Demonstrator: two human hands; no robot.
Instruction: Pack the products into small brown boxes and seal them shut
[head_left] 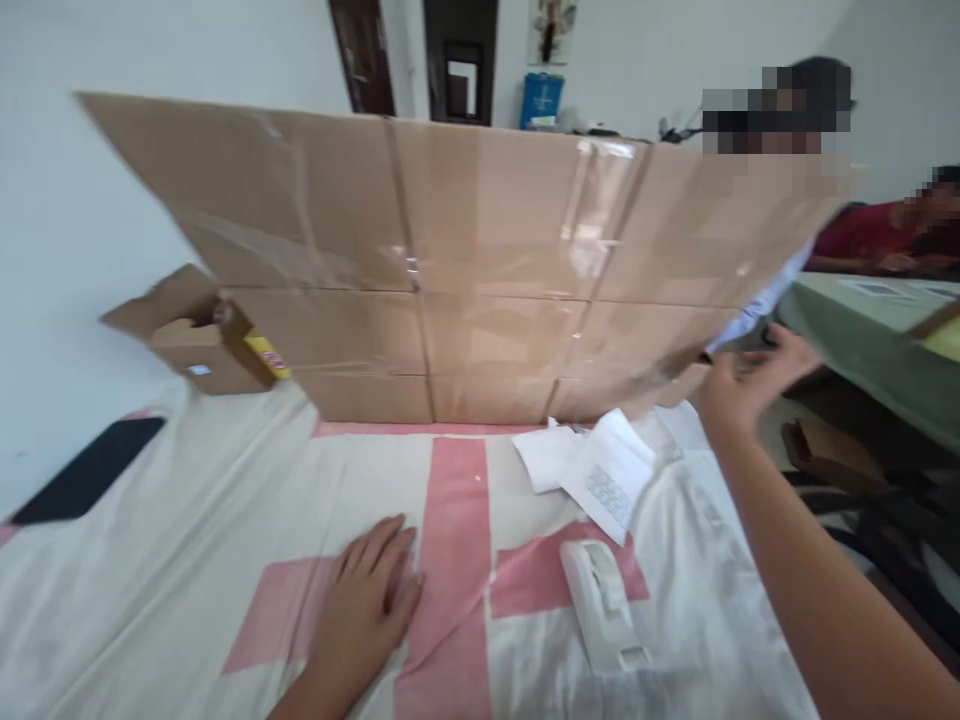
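Note:
My left hand (369,600) lies palm down on the white and pink cloth (456,520), fingers stretched out and nothing in them. At the right, my right hand (757,380) is raised with its fingers apart, beside the lower right edge of a large cardboard panel (502,260). I cannot tell whether it touches that edge. The panel stands upright, creased into sections and crossed by clear tape. In front of it lie folded white papers (611,475), one with printed shapes. Nearer to me is a white plastic device (604,605) of unclear kind.
An open cardboard box (210,345) and a dark flat object (90,470) lie at the left by the wall. Behind the panel's right side is a person in a cap (821,95). Another person in red (862,235) sits at a green-covered table (847,320).

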